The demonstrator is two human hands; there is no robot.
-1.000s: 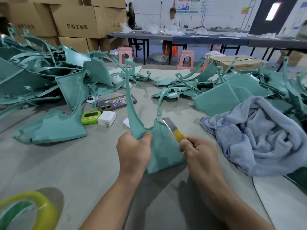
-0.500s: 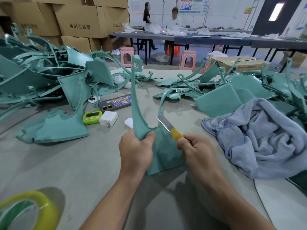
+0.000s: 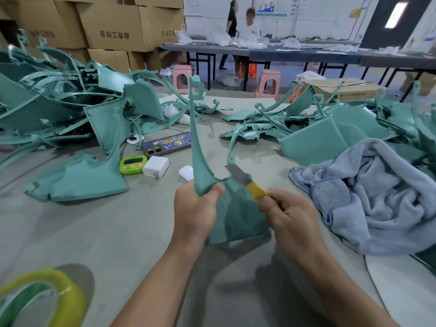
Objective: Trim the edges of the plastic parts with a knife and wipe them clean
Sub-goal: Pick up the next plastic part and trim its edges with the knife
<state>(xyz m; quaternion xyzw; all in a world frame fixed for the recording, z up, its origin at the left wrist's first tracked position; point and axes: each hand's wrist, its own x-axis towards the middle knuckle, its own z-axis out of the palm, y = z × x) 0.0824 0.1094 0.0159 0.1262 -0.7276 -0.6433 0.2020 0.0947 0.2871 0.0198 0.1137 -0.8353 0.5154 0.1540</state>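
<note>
Clutter rings the work on the grey table [image 3: 118, 232]: heaps of teal parts to the left [image 3: 47, 109] and right [image 3: 330, 138], a phone [image 3: 166, 143], a green timer [image 3: 132, 165], a white charger [image 3: 155, 166] and a blue towel [image 3: 377, 197] bunched over the right heap. The left hand [image 3: 197, 208] grips the upright part [image 3: 238, 215] at its neck, thumb in front. The right hand [image 3: 287, 213] is curled round the knife [image 3: 245, 180], whose blade lies against the part's notched top edge.

Most of the yellow handle is buried in the right fist, and the left fingers are behind the part. A blurred tape roll [image 3: 59, 293] is cut off at the lower left corner.

Both holds match half a second ago. At the far table the standing person [image 3: 232, 20] has walked right, up to the seated one [image 3: 252, 27].
</note>
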